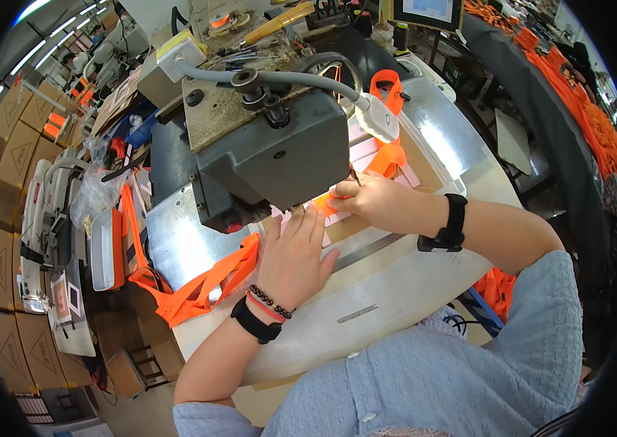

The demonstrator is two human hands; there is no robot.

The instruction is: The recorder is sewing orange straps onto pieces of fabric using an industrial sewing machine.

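Note:
Under the dark grey head of a sewing machine [272,153], both my hands work on an orange webbing strap [387,159] over a flat pale pink and brown template [412,175]. My left hand [294,255] lies flat, fingers stretched forward, fingertips beside the strap's near part. My right hand [388,204] is closed, thumb and fingers pinching the strap just right of the left fingertips. The needle area is hidden behind the machine head and my fingers. From the right hand the strap loops away toward the back of the table.
More orange straps [206,288] hang over the table's left edge. A white lamp [378,120] on a grey flexible neck bends over the work. An orange and white bin [107,249] stands left, with stacked cartons [4,255] beyond. Orange material [541,65] lies on a dark-covered surface at right.

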